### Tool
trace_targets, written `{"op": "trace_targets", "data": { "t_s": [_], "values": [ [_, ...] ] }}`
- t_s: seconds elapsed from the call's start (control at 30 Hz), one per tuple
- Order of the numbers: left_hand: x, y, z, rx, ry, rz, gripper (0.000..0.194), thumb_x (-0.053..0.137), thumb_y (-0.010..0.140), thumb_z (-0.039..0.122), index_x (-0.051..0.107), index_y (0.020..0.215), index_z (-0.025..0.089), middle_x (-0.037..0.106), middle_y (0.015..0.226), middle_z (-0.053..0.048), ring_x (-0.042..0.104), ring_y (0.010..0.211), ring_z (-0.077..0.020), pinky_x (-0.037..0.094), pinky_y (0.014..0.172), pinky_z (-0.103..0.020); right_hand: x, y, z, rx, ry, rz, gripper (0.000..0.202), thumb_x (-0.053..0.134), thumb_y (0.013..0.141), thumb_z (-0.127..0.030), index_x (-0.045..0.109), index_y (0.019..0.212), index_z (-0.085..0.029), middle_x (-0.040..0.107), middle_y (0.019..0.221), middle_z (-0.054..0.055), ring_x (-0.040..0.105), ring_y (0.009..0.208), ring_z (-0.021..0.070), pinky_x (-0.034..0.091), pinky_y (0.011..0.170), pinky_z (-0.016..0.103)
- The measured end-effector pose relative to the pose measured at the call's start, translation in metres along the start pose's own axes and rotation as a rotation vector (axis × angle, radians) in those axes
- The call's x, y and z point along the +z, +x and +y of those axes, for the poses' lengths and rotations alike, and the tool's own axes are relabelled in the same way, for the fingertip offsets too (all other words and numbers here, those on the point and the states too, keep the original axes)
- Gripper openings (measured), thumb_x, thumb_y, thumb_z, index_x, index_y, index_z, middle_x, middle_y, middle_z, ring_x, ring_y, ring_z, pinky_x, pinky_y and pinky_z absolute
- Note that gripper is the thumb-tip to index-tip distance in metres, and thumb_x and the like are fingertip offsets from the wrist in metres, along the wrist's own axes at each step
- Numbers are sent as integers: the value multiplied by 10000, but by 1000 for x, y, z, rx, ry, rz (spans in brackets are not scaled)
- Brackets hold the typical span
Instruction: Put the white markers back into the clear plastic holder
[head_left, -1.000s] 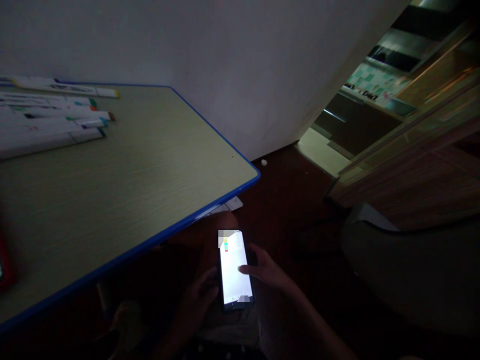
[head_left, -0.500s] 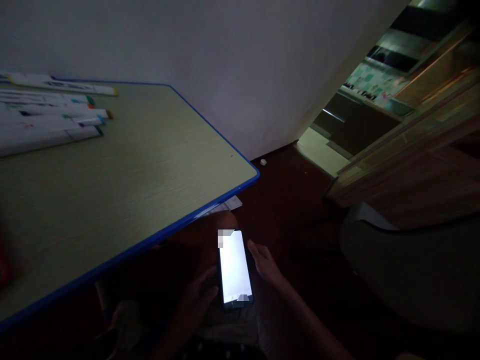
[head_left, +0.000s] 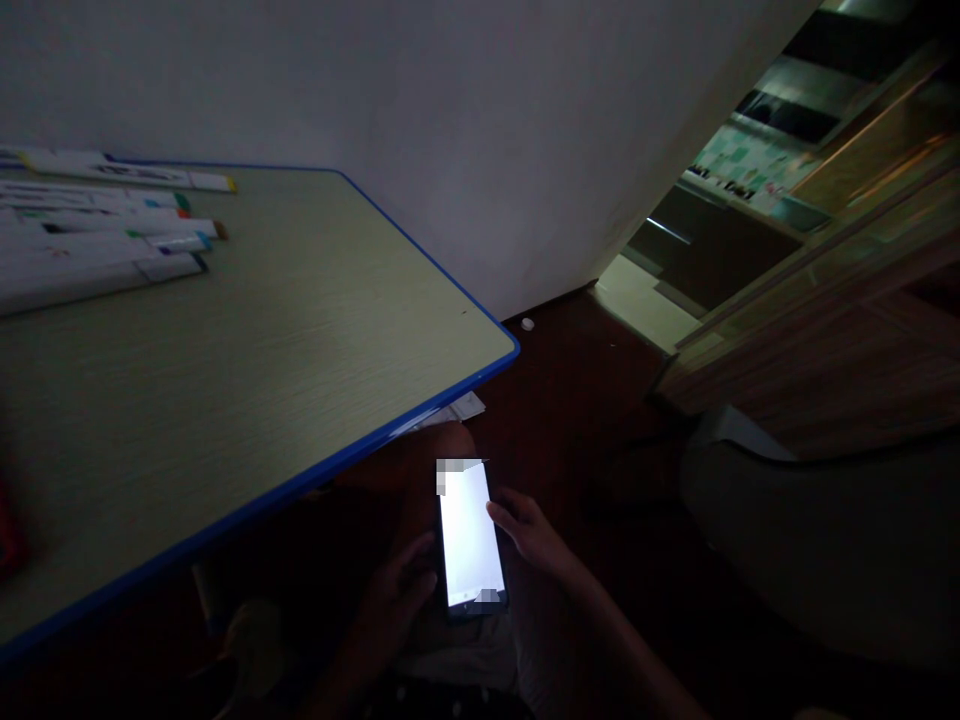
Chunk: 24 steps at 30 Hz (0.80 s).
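Observation:
A smartphone (head_left: 471,535) with a bright white screen lies low in front of me, over my lap. My left hand (head_left: 405,585) is closed around its lower left edge, with the fingers partly lost in shadow. On the opposite side, my right hand (head_left: 529,530) grips the right edge. The right thumb overlaps the screen's border, and the other fingers are partly hidden behind the phone.
A pale table (head_left: 300,320) with a blue rim spans the left, above my legs. Several white markers (head_left: 112,215) lie at its far left. A dark chair (head_left: 817,540) stands at right, near a wooden panel (head_left: 847,350). Papers (head_left: 457,408) show under the table edge.
My right hand has shifted left to the phone, and its thumb now rests over the screen's right edge. My left hand and the phone have stayed almost in place.

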<state>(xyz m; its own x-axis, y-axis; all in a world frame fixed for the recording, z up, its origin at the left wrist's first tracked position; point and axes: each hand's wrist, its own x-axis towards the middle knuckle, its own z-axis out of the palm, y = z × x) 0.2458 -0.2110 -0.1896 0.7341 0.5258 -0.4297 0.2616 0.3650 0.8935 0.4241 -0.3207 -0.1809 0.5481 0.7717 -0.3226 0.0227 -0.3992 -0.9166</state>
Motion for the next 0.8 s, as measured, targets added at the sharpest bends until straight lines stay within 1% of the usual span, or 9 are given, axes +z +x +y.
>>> {"op": "trace_targets", "data": {
  "t_s": [0.13,0.23,0.33,0.43,0.53,0.63,0.7,0.8],
  "values": [
    [0,0,1,-24,10,-8,440,627,610,356,619,1016,186,632,1100,-89,557,1035,-288,448,887,-419,-3,-5,1,-8,-8,-20,273,526,745,-427,524,745,-153,527,683,-13,478,627,106,383,567,223],
    [0,0,2,-28,21,-14,443,623,613,352,616,1023,185,638,1090,-88,560,1031,-284,453,881,-409,-5,-10,3,15,35,-68,259,576,719,-371,536,853,-153,580,774,5,530,693,128,421,618,244],
    [-1,0,1,-19,36,-21,435,615,622,349,616,1026,188,643,1082,-85,566,1023,-277,454,881,-401,-3,-13,3,50,96,-99,321,626,679,-314,522,937,-153,612,864,29,569,756,155,451,656,270],
    [-1,1,-1,-4,65,-4,432,614,621,358,618,1022,198,643,1084,-79,563,1027,-277,449,888,-406,3,-15,1,72,60,-41,449,663,639,-290,483,1026,-153,606,973,62,583,840,191,475,688,300],
    [-1,1,-1,-2,85,16,433,618,615,363,620,1019,208,642,1087,-74,558,1034,-280,445,893,-411,8,-18,-3,87,-78,45,568,693,601,-291,446,1097,-162,575,1072,85,563,936,219,474,762,339],
    [-1,0,0,-6,72,0,445,613,618,369,614,1030,201,639,1091,-79,559,1032,-283,449,888,-414,9,-19,-8,52,-121,35,563,686,610,-278,449,1108,-163,570,1093,86,558,957,216,465,800,343],
    [-1,0,1,-9,63,-15,452,610,618,376,611,1034,197,639,1091,-81,558,1032,-285,450,887,-416,8,-19,-8,38,-102,11,529,673,627,-277,462,1098,-162,577,1084,81,563,950,212,467,797,338],
    [-1,0,2,-13,60,-10,448,615,613,384,617,1021,200,638,1093,-80,555,1037,-290,450,887,-419,6,-19,-7,56,-66,-11,480,646,657,-308,481,1084,-162,588,1063,78,566,942,219,474,774,337]
  ]
}}
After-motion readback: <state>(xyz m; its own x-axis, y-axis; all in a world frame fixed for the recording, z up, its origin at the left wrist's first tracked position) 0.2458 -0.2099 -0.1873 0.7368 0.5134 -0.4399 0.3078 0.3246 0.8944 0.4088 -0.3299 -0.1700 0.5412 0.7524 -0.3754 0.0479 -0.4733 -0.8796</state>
